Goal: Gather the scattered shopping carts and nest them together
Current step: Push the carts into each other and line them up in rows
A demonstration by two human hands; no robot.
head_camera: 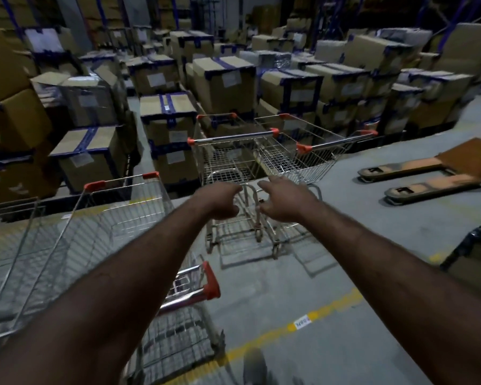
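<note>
- Hands: left hand [220,201] and right hand [283,202] reach forward on straight arms, side by side with a gap between them, backs up.
- Grip state: both hands released, fingers loosely bent, grasping nothing.
- Centre cart [228,162]: directly beyond both hands, handle bar facing the person. Neither hand is on the bar.
- Angled cart [311,159]: beyond and to the right of the right hand. It is skewed against the right side of the Centre cart and not nested into it.
- Near cart [122,218]: below and left of the left forearm, with its red-capped handle end under that arm.
- Pallet jack forks [428,176]: well to the right of the right hand, flat on the floor.
- Taped cardboard boxes [222,79]: stacked beyond the carts, far ahead of both hands.
- Yellow floor line [325,309]: below the right forearm.
</note>
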